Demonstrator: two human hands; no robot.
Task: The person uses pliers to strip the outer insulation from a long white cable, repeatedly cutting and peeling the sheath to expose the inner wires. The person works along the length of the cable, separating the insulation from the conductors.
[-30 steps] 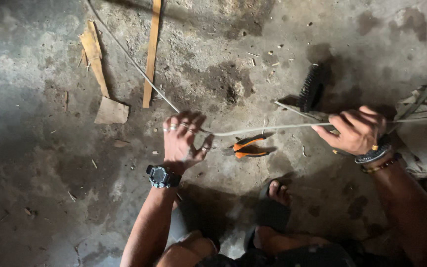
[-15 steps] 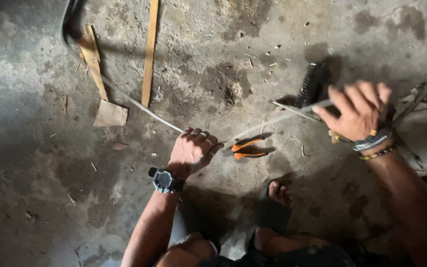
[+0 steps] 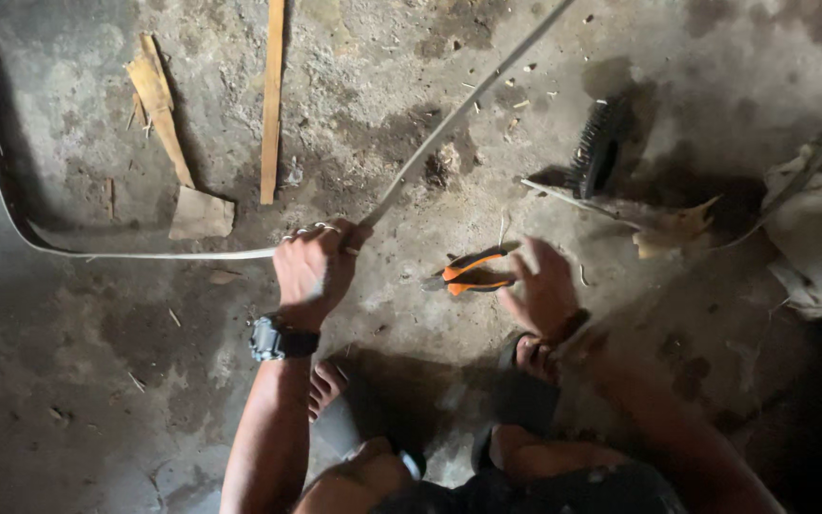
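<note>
Strip: a long, thin, pale flat strip (image 3: 145, 254), like split cane, bent sharply where it passes through the fist; one run lies flat toward 9 o'clock and curls up along the left edge, the other (image 3: 459, 109) rises straight toward 1 o'clock and leaves the frame at the top.
Left hand: the left hand (image 3: 314, 269), a black watch (image 3: 278, 338) on its wrist, is clenched around the strip at the bend, near the centre of the view.
Right hand: the right hand (image 3: 544, 286) is blurred, fingers spread and loose, just at 3 o'clock of the pliers; whether it touches them I cannot tell.
Pliers: orange-and-black handled pliers (image 3: 468, 271) lie on the floor between the two hands.
Floor: rough, stained grey concrete floor (image 3: 78, 400).
Wood pieces: a narrow wooden slat (image 3: 272, 100) at 12 o'clock of the left hand, and a splintered wood offcut (image 3: 159, 105) at 11 o'clock.
Brush: a dark bristled brush (image 3: 596, 148) at 1 o'clock of the right hand.
Feet: a bare foot (image 3: 327, 385) and a sandalled foot (image 3: 530, 357) at 6 o'clock, below the hands.
Cloth: a pale crumpled sack (image 3: 815, 238) at 3 o'clock, at the right edge.
</note>
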